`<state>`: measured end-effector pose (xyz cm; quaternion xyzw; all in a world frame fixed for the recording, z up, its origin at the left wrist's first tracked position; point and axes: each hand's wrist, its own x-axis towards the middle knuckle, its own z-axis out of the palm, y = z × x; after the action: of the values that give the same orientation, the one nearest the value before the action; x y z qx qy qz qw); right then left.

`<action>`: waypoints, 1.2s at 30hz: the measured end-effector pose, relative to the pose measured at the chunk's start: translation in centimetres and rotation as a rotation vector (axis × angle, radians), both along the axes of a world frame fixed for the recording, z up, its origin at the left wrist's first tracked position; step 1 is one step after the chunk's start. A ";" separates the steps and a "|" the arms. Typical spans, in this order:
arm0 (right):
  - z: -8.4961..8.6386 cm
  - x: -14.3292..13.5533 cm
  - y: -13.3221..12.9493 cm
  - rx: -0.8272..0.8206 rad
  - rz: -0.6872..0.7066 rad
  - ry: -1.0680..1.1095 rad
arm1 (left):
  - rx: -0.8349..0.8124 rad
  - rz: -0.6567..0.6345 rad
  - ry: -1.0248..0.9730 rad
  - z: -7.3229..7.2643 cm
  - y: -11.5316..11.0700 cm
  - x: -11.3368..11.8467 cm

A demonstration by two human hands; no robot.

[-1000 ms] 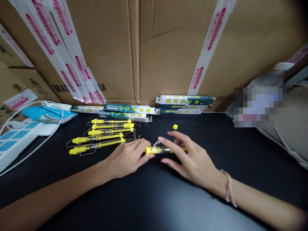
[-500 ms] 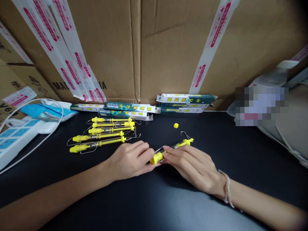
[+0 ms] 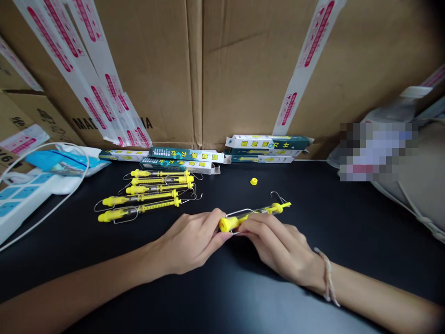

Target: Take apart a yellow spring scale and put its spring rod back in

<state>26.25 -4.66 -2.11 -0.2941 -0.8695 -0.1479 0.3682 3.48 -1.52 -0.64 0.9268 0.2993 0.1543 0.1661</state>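
Between the left grip (image 3: 194, 242) and the right grip (image 3: 283, 246), above the surface (image 3: 208, 301), is the spring scale (image 3: 270, 210). Its long axis runs obliquely: the wide end lies at the left fingertips, and the narrow end points right and away from the wearer, beyond the right fingers.

The wide end (image 3: 226, 225) is yellow, with its round end face turned toward the left and the wearer. The barrel is partly clear, and metal is visible inside. A wire loop (image 3: 239, 212) lies along the wide end; a bent wire hook (image 3: 276, 194) extends at the narrow end. The right fingers cover the middle of the barrel.

Left grip: thumb and forefinger pinch the wide end. Right grip: fingers are bent and closed on the barrel, just beside the wide end; the thumb contact is hidden.

Compared with the frame one second earlier, the right fingers have closed from a spread position, the narrow end has come into view, and the axis has changed from nearly crosswise to oblique.

Beyond the grips, a small yellow cap (image 3: 254, 181) rests on the surface. Five other scales (image 3: 141, 189) lie beyond and left of the left grip. Flat boxes (image 3: 271, 143) are stacked farther back.
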 end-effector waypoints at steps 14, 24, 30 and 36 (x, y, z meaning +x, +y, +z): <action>-0.1 -1.2 0.3 -0.068 0.050 -0.064 | 0.025 -0.041 0.017 -0.5 0.2 0.1; 0.6 -1.6 0.7 -0.137 0.159 -0.046 | 0.019 -0.033 -0.038 -0.5 0.3 0.2; -0.3 -1.3 1.2 -0.164 0.228 0.047 | 0.018 -0.025 0.007 -0.4 0.3 0.4; -0.7 -1.5 1.4 -0.207 0.261 0.129 | 0.041 -0.060 0.044 -0.4 0.4 0.3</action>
<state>24.78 -3.29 -2.84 -0.2240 -0.8855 0.0105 0.4069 3.74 -1.10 -1.02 0.9418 0.2716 0.1350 0.1449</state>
